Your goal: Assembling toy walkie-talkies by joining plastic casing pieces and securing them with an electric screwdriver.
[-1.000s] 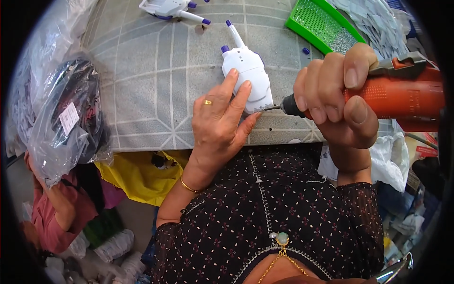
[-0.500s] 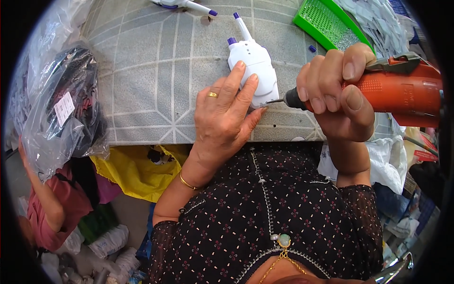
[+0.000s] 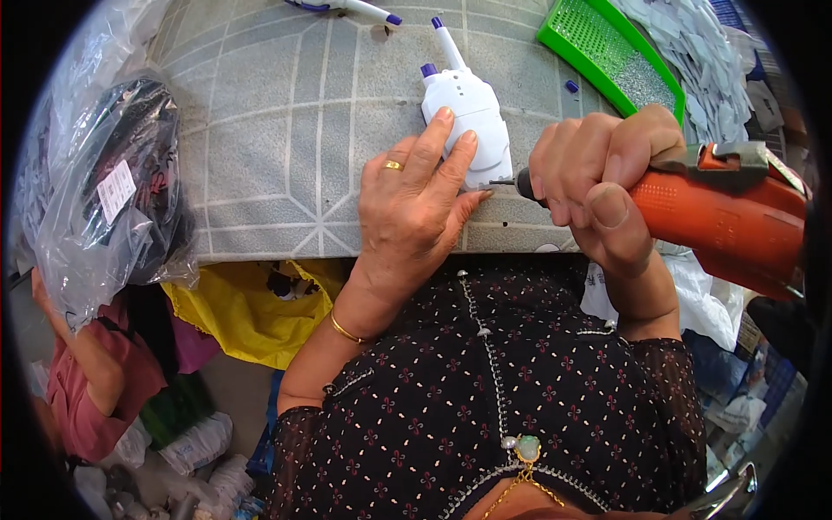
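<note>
A white toy walkie-talkie (image 3: pixel 475 130) with a purple-tipped antenna and a purple knob lies on the cloth-covered table. My left hand (image 3: pixel 407 195) holds it, two fingers pressed on its face and the thumb at its lower edge. My right hand (image 3: pixel 602 178) is wrapped round an orange electric screwdriver (image 3: pixel 719 208) with a black nose. Its thin bit reaches the lower right edge of the walkie-talkie; whether a screw sits there is too small to tell.
A green tray (image 3: pixel 594 80) of small metal pieces stands at the upper right, beside a pile of whitish strips (image 3: pixel 693 61). A purple cap (image 3: pixel 572 87) lies near it. Another white-and-purple toy (image 3: pixel 351 7) is at the far edge. Left are a plastic-bagged bundle (image 3: pixel 130 173) and another person's arm (image 3: pixel 91 355).
The rear of the screwdriver has swung down toward me, and my right hand has tilted with it. The walkie-talkie and my left hand have barely shifted.
</note>
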A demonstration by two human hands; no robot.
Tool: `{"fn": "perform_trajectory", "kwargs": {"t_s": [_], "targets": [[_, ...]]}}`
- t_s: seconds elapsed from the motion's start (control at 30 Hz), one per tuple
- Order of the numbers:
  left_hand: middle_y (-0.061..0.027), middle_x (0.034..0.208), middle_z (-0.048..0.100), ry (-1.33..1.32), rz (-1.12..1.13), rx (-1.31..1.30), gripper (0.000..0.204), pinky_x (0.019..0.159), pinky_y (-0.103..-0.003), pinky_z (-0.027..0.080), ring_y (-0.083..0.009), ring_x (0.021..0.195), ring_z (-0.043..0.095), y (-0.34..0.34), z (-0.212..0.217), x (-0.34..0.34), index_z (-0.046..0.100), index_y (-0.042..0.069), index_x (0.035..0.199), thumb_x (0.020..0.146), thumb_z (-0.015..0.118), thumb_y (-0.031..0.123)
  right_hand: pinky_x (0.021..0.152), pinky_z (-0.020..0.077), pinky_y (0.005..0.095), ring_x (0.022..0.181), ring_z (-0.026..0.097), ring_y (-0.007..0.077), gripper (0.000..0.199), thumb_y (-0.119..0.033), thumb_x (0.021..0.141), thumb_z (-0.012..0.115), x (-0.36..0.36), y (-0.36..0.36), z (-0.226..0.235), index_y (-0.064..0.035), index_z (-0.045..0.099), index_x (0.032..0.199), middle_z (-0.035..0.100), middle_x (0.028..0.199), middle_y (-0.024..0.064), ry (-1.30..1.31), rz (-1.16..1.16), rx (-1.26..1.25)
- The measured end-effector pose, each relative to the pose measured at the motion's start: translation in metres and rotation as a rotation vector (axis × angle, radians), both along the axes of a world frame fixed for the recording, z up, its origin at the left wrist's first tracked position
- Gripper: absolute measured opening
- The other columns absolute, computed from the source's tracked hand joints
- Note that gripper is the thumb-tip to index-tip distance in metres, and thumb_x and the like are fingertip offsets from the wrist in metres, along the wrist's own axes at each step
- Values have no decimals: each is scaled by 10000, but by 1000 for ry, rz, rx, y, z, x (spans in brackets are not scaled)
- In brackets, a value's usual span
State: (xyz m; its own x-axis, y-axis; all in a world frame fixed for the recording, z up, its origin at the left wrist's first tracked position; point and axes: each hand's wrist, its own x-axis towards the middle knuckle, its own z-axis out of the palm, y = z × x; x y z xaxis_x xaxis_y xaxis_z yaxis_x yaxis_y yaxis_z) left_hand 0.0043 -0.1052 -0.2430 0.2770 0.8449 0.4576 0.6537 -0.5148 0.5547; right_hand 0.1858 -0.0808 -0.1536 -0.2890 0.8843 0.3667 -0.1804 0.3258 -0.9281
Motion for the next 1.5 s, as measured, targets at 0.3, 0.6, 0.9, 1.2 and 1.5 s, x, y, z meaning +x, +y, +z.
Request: {"fn": "perform_trajectory", "kwargs": {"t_s": [0.3,0.6,0.9,1.2,1.5], "targets": [[-136,1382,568,53,-11,102,639,886,-407,455,-278,1070,604,3,5,-1,647,53,1256,664,843,193,602,468,326,532,473,124,304,-175,938,685,1,8,2,-127,386,916,476,645,6,-209,94,139],[-184,1489,456,217,-27,15,723,1021,-502,381,-349,1313,472,-3,25,9,612,89,1305,665,860,316,591,434,296,606,454,109,240,-128,949,627,29,9,-10,-89,449,1106,458,762,12,229,-311,-43],[-133,1018,600,375,-442,100,677,995,-479,383,-347,1083,561,78,38,16,606,61,1126,676,827,516,929,467,368,1003,572,187,558,-139,944,651,51,25,21,18,386,1410,566,1176,102,-138,-906,349],[-137,981,651,54,36,-110,700,796,-421,501,-335,894,616,-75,91,-131,678,27,1052,550,940,439,892,419,414,1005,637,262,179,-150,869,703,-12,105,-25,-76,670,1029,676,1018,104,-931,-567,806],[-142,1074,642,-75,526,-283,607,829,-442,510,-326,965,601,-136,14,-187,648,19,1153,776,821,463,722,475,446,796,657,327,268,-330,888,688,-56,181,-82,-62,679,876,654,832,126,-1120,-265,232]]}}
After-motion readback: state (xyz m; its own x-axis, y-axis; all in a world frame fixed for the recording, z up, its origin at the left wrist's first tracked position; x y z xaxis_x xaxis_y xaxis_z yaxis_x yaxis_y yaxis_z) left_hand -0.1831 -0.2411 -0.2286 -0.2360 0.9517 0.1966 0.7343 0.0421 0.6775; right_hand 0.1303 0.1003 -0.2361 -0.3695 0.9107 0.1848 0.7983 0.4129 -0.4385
